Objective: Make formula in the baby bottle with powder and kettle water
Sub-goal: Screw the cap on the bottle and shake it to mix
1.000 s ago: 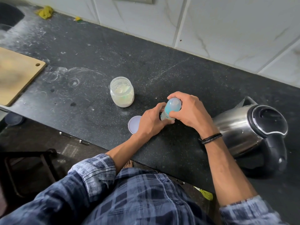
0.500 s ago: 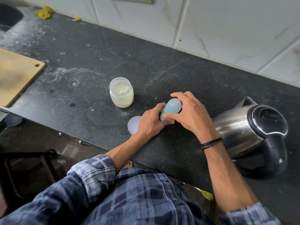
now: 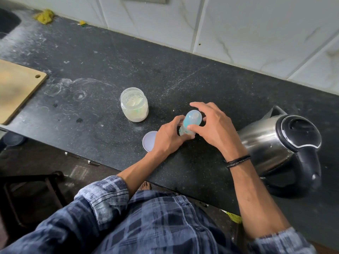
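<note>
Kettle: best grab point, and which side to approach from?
Take the kettle by its black loop handle, fingers wrapped through the loop. Come from the near right: the handle faces the person, while the spout points away. The right hand is nearer, but it holds the baby bottle at the top. The steel body is wide and possibly hot.

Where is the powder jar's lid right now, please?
In the head view, the lid lies flat at the front of the counter, just left of the left hand, in front of the open jar.

pale blue bottle [image 3: 189, 123], steel-and-black kettle [image 3: 278, 145], blue plaid shirt [image 3: 156, 222].
</note>
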The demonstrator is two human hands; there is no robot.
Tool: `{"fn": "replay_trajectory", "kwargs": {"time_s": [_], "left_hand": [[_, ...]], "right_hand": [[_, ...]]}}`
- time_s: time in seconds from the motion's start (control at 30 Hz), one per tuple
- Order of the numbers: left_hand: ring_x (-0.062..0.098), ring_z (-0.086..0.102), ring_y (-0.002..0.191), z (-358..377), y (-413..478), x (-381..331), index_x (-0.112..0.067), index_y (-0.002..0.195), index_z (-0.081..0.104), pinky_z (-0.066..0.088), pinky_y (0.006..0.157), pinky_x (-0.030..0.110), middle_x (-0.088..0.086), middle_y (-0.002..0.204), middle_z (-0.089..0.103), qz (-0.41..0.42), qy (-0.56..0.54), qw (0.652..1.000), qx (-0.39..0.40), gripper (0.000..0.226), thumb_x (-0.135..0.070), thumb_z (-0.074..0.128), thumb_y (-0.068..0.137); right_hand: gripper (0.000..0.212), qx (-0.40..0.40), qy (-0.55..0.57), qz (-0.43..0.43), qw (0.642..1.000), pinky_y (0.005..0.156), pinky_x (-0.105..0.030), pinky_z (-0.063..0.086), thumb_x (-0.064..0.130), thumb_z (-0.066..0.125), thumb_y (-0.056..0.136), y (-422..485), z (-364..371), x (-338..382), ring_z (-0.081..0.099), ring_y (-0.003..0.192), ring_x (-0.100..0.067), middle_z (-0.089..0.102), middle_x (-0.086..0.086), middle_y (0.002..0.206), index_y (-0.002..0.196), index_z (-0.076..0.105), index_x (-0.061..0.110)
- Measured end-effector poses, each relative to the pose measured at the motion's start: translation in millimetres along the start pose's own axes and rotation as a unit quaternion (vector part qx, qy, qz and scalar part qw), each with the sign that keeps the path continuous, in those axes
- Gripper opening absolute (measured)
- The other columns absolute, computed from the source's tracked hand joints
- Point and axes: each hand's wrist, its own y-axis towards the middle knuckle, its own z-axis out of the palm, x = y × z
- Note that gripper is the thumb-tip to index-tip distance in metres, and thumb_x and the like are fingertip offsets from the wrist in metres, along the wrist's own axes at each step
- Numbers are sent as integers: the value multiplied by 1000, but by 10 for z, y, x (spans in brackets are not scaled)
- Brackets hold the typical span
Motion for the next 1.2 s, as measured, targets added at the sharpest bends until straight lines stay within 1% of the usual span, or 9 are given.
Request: {"fn": "replay_trajectory", "kwargs": {"time_s": [0.1,0.2,0.37,0.47,0.6,0.77,0.87,1.07,1.2], "left_hand": [[12,63,114,6,1,-5,-27,139,49,43,86,23,-8,128,68,-4,-4,1000,0,71,-49,80,80],[13,62,114,6,1,-6,-27,140,48,41,84,22,-7,128,68,-8,-1,1000,1,71,-49,80,80],[14,63,104,-1,0,-2,-26,138,49,43,78,26,-5,122,69,-9,8,1000,-1,67,-47,79,81],[14,65,106,3,-5,-1,-26,138,49,47,81,28,-7,125,69,-2,6,1000,-1,69,-49,79,80],[13,63,113,13,-4,-2,-27,139,49,49,88,29,-8,128,68,-5,1,1000,-3,71,-49,80,79],[14,63,115,15,1,4,-28,139,49,51,91,33,-9,129,68,-8,3,1000,-1,71,-50,80,79],[14,64,114,19,1,4,-28,139,48,53,90,34,-8,129,68,-4,5,1000,0,72,-51,80,79],[13,63,113,20,2,12,-29,139,49,51,89,33,-10,128,68,-7,2,1000,-5,71,-49,81,78],[12,64,113,12,-5,15,-29,139,49,52,89,32,-9,128,68,-9,-4,1000,-3,71,-49,80,79]], "right_hand": [[54,5,15,-7,1000,88,-33,54,26,80,86,3,16,6,66,106,-18,60,5,126,136,59,33],[47,-18,9,19,1000,77,-32,49,40,83,82,34,50,19,65,95,-18,60,4,113,122,60,28],[73,-7,-24,53,998,73,-36,49,74,74,73,57,82,19,64,99,-20,58,2,116,125,54,27],[81,4,3,20,1000,87,-40,53,57,81,77,10,27,19,63,112,-19,54,2,134,146,47,31],[63,2,0,-12,1000,91,-33,53,20,80,85,-16,-8,29,63,114,-18,57,5,131,142,55,31],[56,-10,10,25,1000,87,-34,53,34,84,81,20,28,42,67,104,-19,64,4,124,131,60,28],[68,1,12,28,1000,86,-36,52,47,87,76,34,1,41,67,102,-18,63,4,123,135,59,29],[66,5,-20,8,1000,93,-34,49,15,76,86,-12,-12,33,63,118,-18,60,5,139,144,54,36],[61,-5,-11,23,1000,88,-40,55,30,82,82,21,21,39,67,106,-20,64,5,127,137,55,35]]}}
